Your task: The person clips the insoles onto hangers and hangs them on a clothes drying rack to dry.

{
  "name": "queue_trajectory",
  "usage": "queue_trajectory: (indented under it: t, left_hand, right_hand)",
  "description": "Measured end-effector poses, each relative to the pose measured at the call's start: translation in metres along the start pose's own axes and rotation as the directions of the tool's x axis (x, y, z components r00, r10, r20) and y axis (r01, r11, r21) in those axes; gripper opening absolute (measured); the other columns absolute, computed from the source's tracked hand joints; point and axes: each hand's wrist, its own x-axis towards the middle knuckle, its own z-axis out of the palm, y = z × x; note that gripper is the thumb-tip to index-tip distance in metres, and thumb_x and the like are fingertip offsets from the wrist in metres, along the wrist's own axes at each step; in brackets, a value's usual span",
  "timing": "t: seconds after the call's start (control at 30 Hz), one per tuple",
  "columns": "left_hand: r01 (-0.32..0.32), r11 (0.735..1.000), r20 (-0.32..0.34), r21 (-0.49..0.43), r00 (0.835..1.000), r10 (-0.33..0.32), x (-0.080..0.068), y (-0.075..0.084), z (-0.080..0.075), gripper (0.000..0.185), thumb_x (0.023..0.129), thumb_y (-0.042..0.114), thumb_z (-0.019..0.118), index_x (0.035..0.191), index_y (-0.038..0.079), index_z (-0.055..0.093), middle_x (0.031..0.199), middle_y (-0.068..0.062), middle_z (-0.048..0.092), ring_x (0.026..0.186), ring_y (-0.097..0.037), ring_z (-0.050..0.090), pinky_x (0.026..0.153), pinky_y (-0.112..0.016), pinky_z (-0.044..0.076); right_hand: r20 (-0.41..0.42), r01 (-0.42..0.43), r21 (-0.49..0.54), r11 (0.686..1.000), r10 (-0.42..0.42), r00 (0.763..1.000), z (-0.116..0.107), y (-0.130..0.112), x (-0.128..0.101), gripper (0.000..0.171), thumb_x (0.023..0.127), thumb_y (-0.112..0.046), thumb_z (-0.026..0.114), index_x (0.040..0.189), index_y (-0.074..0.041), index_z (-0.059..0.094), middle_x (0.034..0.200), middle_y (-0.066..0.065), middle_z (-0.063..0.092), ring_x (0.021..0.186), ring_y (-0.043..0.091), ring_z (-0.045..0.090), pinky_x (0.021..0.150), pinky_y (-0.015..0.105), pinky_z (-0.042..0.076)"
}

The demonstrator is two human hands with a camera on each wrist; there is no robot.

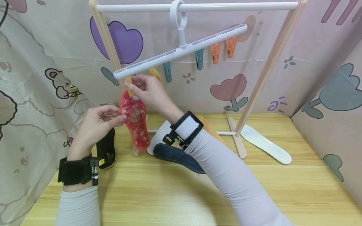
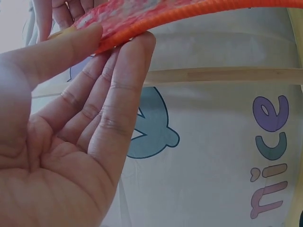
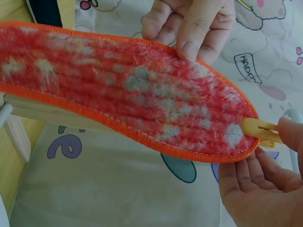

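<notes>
A red, mottled insole (image 1: 135,121) with an orange edge hangs upright below the low left end of a white clip hanger (image 1: 181,51). My left hand (image 1: 97,125) pinches its side edge between thumb and fingers. At its top end my right hand (image 1: 151,94) pinches a yellow clip (image 3: 260,130), thumb on the handle and fingers behind. In the right wrist view the clip's jaws sit over the insole's end. The left wrist view shows the insole (image 2: 189,19) edge-on between thumb and index finger (image 2: 128,80).
The hanger tilts on a wooden rack (image 1: 255,88) with a white top bar (image 1: 240,6). Teal clips (image 1: 199,59), orange clips (image 1: 215,53) and another yellow clip (image 1: 156,73) hang along it. On the table (image 1: 135,194) lie a dark insole (image 1: 175,155), a white insole (image 1: 266,144) and a black shoe-like item (image 1: 106,146).
</notes>
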Motion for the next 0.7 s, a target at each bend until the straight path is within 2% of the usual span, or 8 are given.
queue_trajectory:
  t: [0.23,0.7]
  left_hand:
    - [-0.007,0.997,0.012,-0.078,1.0,0.008,-0.001,0.001,0.0,0.022,0.102,0.018,0.076,0.117,0.002,0.074,0.095,0.015,0.079,0.085,-0.001,0.078,0.082,-0.016,0.061]
    - [0.01,0.999,0.026,-0.041,1.0,-0.009,-0.001,-0.001,0.0,0.023,0.104,0.021,0.073,0.12,0.004,0.074,0.098,0.015,0.079,0.085,-0.001,0.078,0.082,-0.014,0.06]
  right_hand:
    - [0.002,-0.013,-0.012,1.0,0.013,1.0,-0.003,0.004,-0.006,0.042,0.108,-0.027,0.067,0.14,0.0,0.066,0.133,0.013,0.075,0.117,0.022,0.075,0.097,0.026,0.061]
    - [-0.005,-0.005,-0.003,1.0,0.005,1.0,-0.016,0.014,-0.017,0.038,0.107,-0.022,0.069,0.138,-0.001,0.068,0.134,0.013,0.075,0.115,0.02,0.076,0.096,0.021,0.06]
